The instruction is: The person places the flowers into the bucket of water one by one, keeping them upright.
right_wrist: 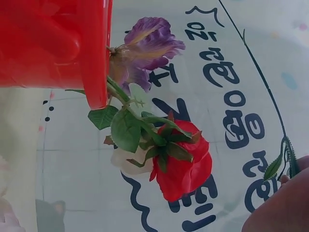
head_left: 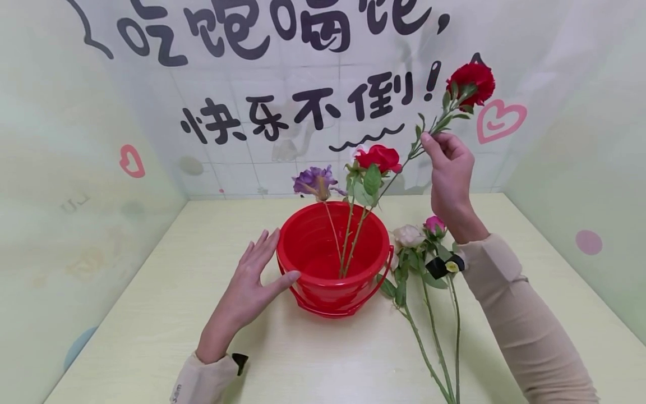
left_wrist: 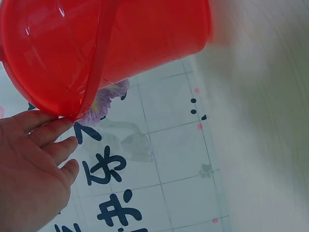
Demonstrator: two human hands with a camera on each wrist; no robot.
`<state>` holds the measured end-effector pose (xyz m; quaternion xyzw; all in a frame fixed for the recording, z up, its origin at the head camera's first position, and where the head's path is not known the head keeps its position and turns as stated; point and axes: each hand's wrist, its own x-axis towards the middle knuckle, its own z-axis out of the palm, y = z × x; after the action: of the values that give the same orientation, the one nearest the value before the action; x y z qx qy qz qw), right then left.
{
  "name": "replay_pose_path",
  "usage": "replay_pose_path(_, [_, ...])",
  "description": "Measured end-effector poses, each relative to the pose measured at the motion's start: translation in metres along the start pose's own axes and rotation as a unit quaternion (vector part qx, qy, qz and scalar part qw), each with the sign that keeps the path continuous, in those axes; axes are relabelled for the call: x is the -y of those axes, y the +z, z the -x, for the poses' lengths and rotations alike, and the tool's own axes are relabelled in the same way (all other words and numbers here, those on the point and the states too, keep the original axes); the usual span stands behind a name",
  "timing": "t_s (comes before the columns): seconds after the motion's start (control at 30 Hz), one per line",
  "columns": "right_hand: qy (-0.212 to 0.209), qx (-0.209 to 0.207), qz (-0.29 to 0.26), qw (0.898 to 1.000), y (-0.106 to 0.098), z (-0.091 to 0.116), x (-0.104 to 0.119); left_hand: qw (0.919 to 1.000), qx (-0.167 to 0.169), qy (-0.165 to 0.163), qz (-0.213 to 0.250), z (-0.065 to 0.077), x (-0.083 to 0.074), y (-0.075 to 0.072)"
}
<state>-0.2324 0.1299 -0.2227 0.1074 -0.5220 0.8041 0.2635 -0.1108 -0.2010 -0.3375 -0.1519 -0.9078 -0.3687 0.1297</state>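
Observation:
In the head view my right hand (head_left: 451, 174) pinches the green stem of a red carnation (head_left: 471, 85), raised above and to the right of a red bucket (head_left: 328, 297). The carnation's stem slants down left, overlapping the red rose (head_left: 381, 159) there. That rose, a purple flower (head_left: 314, 182) and a whitish bloom (head_left: 359, 150) lean out of the bucket. Straight, spread fingers of my left hand (head_left: 252, 286) rest at the bucket's left rim. In the left wrist view, its fingertips (left_wrist: 65, 124) meet the rim near the handle. The carnation's head is outside the right wrist view.
Right of the bucket, a pale rose (head_left: 410, 235) and a pink rose (head_left: 435, 225) lie on the table (head_left: 166, 314), long stems pointing toward me. A printed wall covering (head_left: 282, 84) stands behind, with side walls left and right. The bucket's handle (head_left: 386, 275) hangs down in front.

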Motion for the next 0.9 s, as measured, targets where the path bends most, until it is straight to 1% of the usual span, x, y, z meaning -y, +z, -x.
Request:
replay_pose_path(0.13, [0.0,-0.008,0.018,1.0,-0.002,0.001,-0.008,1.0,0.001,0.001,0.0,0.0,0.0,0.0])
replay_pose_path(0.3, [-0.001,0.0,0.063,0.998,-0.006,0.008,-0.022,1.0,0.002,0.001,-0.001,0.0,0.0,0.0])
replay_pose_path(0.53, [-0.019,0.006,0.14,0.99,-0.011,0.022,-0.042,1.0,0.002,0.001,0.0,0.0,-0.001,-0.001])
replay_pose_path(0.9, [-0.02,0.039,0.174,0.984,-0.018,0.043,-0.059,1.0,0.001,0.0,0.001,0.0,0.0,-0.001])
